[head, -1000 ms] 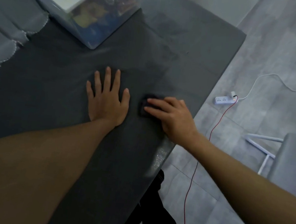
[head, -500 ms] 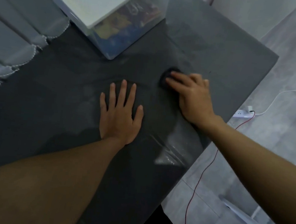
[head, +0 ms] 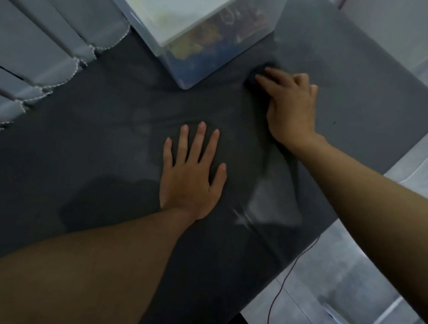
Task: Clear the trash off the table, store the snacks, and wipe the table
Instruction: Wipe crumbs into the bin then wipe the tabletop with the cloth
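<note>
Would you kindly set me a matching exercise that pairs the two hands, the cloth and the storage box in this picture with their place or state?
Column A
1. left hand
2. right hand
3. dark cloth
4. clear box

Column B
a. holds colourful packets under a white lid
b. lies flat on the table, fingers spread
c. sticks out from under a hand, near the box's corner
d. holds a wad against the table

Pairs: 1-b, 2-d, 3-c, 4-a
</note>
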Demonstrator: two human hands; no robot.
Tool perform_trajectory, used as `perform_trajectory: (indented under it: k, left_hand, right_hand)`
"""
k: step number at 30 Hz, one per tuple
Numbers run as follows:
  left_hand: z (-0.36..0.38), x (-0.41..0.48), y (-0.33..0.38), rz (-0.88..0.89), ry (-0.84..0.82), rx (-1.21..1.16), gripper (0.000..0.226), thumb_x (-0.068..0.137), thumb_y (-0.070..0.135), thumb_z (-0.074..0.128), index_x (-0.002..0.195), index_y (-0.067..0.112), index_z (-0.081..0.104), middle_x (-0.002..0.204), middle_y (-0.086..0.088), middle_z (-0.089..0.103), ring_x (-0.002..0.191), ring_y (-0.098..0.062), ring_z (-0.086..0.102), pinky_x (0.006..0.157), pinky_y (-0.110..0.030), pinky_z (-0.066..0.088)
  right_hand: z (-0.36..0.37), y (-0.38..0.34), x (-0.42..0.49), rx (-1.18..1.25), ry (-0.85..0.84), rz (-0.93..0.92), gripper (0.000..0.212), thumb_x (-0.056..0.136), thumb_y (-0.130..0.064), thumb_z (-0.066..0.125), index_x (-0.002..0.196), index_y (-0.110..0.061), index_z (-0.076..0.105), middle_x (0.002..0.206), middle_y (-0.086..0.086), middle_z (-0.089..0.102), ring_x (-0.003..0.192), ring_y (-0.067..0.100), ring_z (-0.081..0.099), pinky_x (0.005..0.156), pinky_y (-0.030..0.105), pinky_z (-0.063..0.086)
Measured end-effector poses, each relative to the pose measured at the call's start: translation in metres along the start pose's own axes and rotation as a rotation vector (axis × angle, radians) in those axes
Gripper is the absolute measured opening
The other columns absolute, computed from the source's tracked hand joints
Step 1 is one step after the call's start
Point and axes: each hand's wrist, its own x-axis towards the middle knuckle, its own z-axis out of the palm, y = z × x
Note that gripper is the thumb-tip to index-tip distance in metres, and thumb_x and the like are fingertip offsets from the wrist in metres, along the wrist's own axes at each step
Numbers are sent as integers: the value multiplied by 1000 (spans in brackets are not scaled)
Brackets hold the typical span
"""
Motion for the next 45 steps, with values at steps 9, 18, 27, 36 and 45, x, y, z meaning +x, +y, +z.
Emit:
perform_trajectory:
  k: [9, 18, 27, 36, 45]
  left_hand:
    - [-4, 1, 0, 5, -38, 3, 67, 99, 55, 17, 158, 28, 2, 166, 0, -5, 152, -26, -9, 121, -55, 4]
    - [-4, 3, -1, 7, -47, -1, 67, 99, 54, 18, 158, 29, 2, 166, 1, -5, 152, -26, -10, 121, -55, 4]
    - [-3, 4, -2, 3, -43, -3, 67, 99, 55, 16, 158, 30, -1, 166, 3, -6, 152, -26, -10, 121, -55, 2]
    - [-1, 3, -2, 6, -25, 9, 67, 98, 56, 17, 158, 29, 1, 166, 1, -2, 152, -27, -7, 121, -55, 3]
    - [0, 3, -2, 13, -15, -32, 67, 98, 56, 16, 158, 31, 1, 166, 3, -4, 152, -26, -9, 121, -54, 1]
  right_hand:
    - [6, -42, -14, 81, -146, -361, 51, 91, -14, 38, 133, -32, 61, 143, -11, 54, 105, 28, 48, 80, 38, 31]
    - [12, -27, 4, 85, 51, 42, 51, 90, -7, 43, 130, -29, 64, 140, -8, 57, 102, 31, 49, 80, 38, 33]
    - [-1, 16, -14, 124, 57, -127, 39, 97, -18, 45, 122, -34, 69, 136, -13, 60, 97, 27, 52, 80, 33, 25]
    - [1, -15, -80, 142, 36, -287, 44, 92, -7, 51, 127, -28, 67, 138, -8, 59, 97, 30, 52, 76, 42, 41]
    - [-12, 13, -99, 133, 192, 269, 51, 85, -3, 52, 128, -28, 66, 140, -11, 57, 98, 29, 48, 81, 41, 40]
